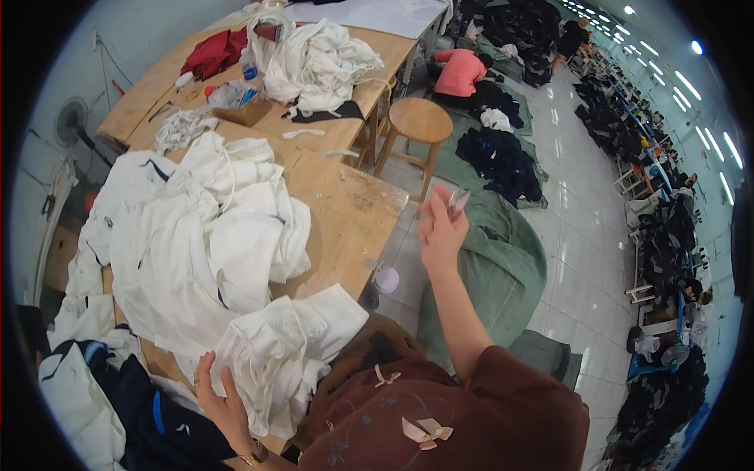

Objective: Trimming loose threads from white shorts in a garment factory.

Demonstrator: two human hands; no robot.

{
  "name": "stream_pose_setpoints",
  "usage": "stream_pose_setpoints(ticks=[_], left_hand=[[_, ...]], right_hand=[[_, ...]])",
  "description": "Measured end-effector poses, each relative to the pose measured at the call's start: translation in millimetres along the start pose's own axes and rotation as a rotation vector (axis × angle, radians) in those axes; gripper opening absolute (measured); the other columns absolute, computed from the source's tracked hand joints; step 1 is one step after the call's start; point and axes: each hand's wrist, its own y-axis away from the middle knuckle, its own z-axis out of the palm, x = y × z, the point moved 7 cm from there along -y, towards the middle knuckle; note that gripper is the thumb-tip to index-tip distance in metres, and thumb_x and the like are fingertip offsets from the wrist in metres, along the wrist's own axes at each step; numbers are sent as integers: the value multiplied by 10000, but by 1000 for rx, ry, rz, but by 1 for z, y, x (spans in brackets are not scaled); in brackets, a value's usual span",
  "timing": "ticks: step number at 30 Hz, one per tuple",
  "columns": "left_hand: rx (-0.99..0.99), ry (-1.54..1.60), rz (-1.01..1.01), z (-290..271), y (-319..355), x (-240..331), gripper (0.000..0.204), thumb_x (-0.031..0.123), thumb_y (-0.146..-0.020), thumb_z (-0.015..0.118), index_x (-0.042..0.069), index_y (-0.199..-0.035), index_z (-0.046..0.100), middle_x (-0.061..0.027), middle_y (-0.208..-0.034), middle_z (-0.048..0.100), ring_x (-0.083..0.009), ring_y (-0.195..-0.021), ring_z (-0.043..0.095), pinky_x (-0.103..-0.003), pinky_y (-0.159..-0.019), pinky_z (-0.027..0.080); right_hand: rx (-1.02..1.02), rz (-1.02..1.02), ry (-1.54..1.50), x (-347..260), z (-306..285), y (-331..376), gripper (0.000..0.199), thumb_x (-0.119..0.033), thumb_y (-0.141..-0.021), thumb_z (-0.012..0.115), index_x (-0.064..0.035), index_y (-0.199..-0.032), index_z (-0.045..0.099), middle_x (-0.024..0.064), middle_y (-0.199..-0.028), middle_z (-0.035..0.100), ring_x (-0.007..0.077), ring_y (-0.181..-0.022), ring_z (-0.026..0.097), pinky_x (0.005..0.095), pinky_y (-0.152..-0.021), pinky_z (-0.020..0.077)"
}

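My right hand (444, 228) is raised over the floor to the right of the table, its fingers closed around small, shiny thread snips (458, 202). Low at the left, my left hand (222, 404) has its fingers apart, with nothing visible in it. It is beside a bunched white garment (275, 353) that hangs over the table edge near my lap. Whether the fingers touch the cloth, I cannot tell. A large heap of white garments (196, 228) covers the near table. Dark navy clothing (141, 400) lies left of my left hand.
The wooden table (345, 204) has a worn corner by a round stool (420, 122). Farther back lie more white cloth (322, 63), a red cloth (214, 53) and a small box (243, 110). Green sheeting (503, 267) covers floor at right; a person in pink (459, 72) bends over dark garments.
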Motion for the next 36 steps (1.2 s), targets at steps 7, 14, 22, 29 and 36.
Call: stream_pose_setpoints(ticks=[7, 14, 22, 29, 36], left_hand=[[157, 0, -150, -25, 33, -26, 242, 43, -806, 582, -15, -1041, 581, -164, -1033, 600, -302, -994, 559, -351, -879, 409], [267, -35, -349, -29, 68, -43, 225, 121, -803, 618, 28, -1008, 603, -157, -965, 618, -295, -892, 585, -336, -778, 439], [286, 42, -353, -13, 82, -61, 199, 141, -796, 624, 43, -969, 620, -126, -902, 630, -276, -790, 584, -331, -706, 445], [300, 70, -309, -6, 46, -70, 166, 129, -790, 623, 38, -928, 625, -125, -865, 629, -273, -744, 580, -331, -690, 451], [163, 40, -49, 28, -5, -62, 212, 132, -770, 628, 49, -964, 602, -141, -906, 608, -300, -851, 561, -375, -754, 440]], right_hand=[[-629, -25, -50, -38, 125, 42, 187, -154, -879, 559, -18, -1002, 599, 5, -596, 534, 14, -392, 323, 186, -363, 209], [-1061, 260, 572, 53, 158, 119, 211, -192, -852, 598, -25, -979, 630, -7, -609, 554, 21, -455, 412, 177, -415, 297], [-1426, 130, 732, 144, 160, 176, 335, -266, -799, 652, -7, -1009, 617, 65, -821, 645, 105, -751, 591, 245, -686, 456], [-1407, 211, 716, 171, 145, 178, 434, -310, -770, 675, 3, -1058, 591, 112, -905, 642, 140, -839, 592, 269, -755, 452], [-1416, 156, 868, 158, 151, 177, 395, -329, -746, 684, 8, -945, 634, 116, -804, 648, 146, -754, 604, 277, -670, 464]])
